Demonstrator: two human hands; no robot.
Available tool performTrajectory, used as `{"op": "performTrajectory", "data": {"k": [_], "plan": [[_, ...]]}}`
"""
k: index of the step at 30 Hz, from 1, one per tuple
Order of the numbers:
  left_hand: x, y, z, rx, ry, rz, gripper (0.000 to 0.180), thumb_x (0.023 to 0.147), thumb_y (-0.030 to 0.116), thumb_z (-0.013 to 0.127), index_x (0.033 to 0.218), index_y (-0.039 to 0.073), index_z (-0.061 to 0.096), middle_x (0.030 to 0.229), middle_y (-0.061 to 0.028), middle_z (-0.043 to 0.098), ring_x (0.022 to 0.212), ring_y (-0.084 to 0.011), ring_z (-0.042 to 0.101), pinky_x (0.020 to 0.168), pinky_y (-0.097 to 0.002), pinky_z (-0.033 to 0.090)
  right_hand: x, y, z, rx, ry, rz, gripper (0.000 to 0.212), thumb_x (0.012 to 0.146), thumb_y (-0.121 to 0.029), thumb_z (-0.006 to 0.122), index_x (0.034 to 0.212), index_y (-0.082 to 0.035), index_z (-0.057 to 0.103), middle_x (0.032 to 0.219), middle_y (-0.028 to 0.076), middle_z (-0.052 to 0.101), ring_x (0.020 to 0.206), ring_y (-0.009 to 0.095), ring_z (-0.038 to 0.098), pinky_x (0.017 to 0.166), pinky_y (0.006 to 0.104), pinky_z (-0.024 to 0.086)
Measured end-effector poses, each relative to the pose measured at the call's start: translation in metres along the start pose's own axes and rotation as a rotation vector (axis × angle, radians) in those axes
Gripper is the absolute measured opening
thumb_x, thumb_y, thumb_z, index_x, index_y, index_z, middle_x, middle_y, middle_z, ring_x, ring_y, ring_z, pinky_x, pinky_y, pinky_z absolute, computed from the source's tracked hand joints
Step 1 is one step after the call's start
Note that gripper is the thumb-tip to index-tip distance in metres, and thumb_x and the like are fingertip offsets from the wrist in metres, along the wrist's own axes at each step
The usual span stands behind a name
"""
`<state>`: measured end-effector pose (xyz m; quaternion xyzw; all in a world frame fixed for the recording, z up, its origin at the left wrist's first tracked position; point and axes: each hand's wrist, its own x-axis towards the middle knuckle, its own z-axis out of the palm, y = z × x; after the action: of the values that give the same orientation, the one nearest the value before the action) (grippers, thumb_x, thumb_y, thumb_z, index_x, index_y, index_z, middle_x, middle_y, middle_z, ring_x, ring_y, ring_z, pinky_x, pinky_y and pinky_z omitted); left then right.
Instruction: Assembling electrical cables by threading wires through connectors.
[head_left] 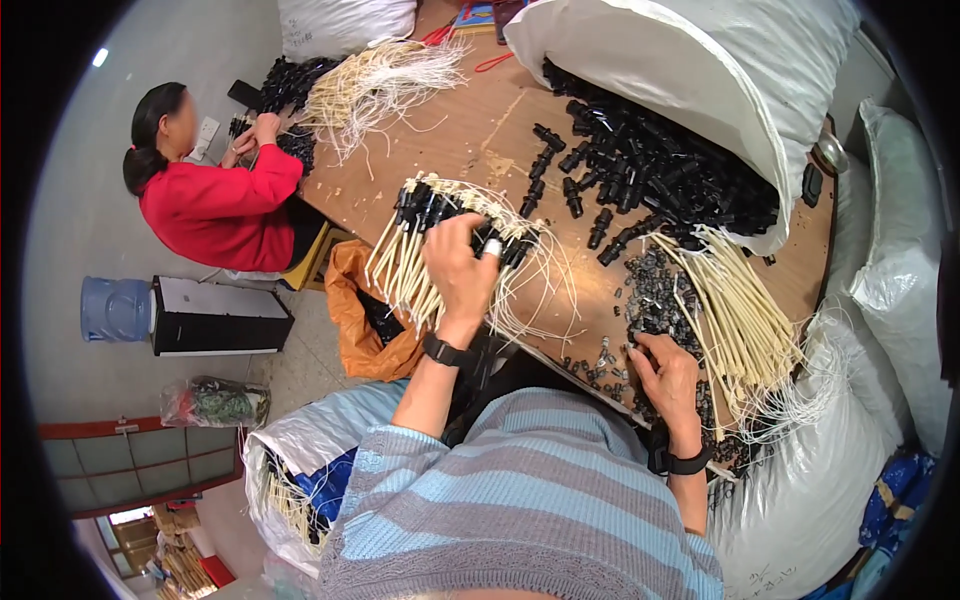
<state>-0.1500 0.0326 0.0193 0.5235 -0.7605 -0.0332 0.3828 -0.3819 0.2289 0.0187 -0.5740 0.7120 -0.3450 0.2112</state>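
Observation:
My left hand (462,268), with a white wrap on one digit, is over a bunch of cream sleeved cords (398,268). Black plastic connectors (418,205) are fitted on the cords, and thin white strings trail to the right. The fingers curl closed around a black connector at the bunch's right part; they partly hide it. Farther right, my right hand (668,378) rests low at the near table edge, against a heap of small dark plastic pieces (655,295). Its thumb and fingers are bent together at the heap; whatever they pinch is too small to make out.
Black connectors (640,165) spill from a large white sack (690,60) onto the wooden table (455,135). More cream cords (745,320) lie right of my right hand. Across the table's left end, a person in red (225,215) works beside another cord pile (375,85). An orange bag (362,325) stands below.

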Motion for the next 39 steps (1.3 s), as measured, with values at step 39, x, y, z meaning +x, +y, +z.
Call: {"op": "performTrajectory", "data": {"k": [39], "plan": [[-0.044,0.072,-0.009,-0.337,-0.390,0.251,0.041,0.073,0.004,0.069,0.113,0.011,0.065,0.084,-0.0076,0.062,0.076,-0.0262,0.061,0.063,-0.0356,0.048,0.036,-0.041,0.031,0.974,0.028,0.351,0.016,0.092,-0.016,0.060,0.093,-0.003,0.068,0.077,-0.004,0.065,0.056,0.001,0.045,0.050,0.0178,0.034]]}}
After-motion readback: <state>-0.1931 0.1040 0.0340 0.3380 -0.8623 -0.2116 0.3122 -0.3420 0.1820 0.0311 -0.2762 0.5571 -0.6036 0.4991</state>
